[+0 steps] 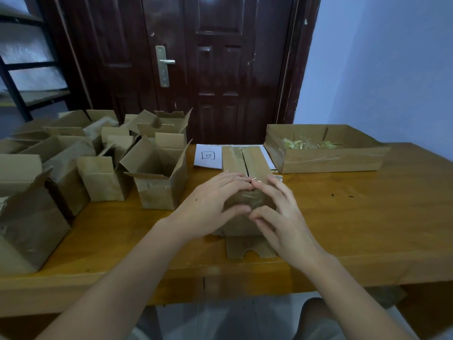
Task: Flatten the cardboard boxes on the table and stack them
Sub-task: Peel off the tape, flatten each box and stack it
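— Starting at the left edge, we see a crowd of open cardboard boxes [81, 165] standing with flaps up, filling that end of the wooden table [367, 217] right to its near edge.

— And the nearest open box [158, 177] sits just beside our left hand [208, 207]?

— Yes. We have both hands on the taped box [246, 182] in the middle. Our left hand curls over its near end, fingers on top, thumb on the front face. Our right hand [279, 217] does the same from the other side, fingertips meeting the left ones at the tape seam.

— A flap [248, 247] lies flat under it, close to the table's front edge. Behind it, a white paper [208, 157].

— Right of us, bare wood runs wide toward the far right edge. Only the shallow tray box [326, 160] stands there, at the back, holding something yellowish we cannot make out.
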Motion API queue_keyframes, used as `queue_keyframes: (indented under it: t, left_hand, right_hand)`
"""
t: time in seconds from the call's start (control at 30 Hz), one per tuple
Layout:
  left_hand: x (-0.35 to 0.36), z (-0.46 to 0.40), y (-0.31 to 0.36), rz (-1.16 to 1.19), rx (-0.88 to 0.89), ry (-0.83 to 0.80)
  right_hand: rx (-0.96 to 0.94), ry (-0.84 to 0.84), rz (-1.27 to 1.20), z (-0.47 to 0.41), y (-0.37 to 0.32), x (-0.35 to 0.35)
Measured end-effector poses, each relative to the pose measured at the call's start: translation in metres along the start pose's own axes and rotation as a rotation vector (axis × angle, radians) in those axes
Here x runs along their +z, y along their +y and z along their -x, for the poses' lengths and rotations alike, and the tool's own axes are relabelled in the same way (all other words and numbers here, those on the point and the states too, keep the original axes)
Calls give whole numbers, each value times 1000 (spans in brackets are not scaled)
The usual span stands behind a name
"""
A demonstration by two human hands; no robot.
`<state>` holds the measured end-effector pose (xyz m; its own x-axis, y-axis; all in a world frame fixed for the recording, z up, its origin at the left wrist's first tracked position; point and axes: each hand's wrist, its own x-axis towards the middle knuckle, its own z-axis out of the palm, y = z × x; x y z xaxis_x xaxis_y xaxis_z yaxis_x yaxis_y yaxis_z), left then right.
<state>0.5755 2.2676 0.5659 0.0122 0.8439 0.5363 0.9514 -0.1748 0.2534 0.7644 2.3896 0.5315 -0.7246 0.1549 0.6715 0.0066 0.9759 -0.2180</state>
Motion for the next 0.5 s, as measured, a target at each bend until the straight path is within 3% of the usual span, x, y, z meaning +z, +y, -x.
queue_keyframes:
  t: [0.33, 0.5]
  left_hand:
    - [1, 2, -3, -68, 103, -13]
    - [9, 4, 1, -31, 76, 96]
  right_hand:
    - [91, 38, -148, 1, -4, 2]
    - [108, 24, -171, 0, -3, -1]
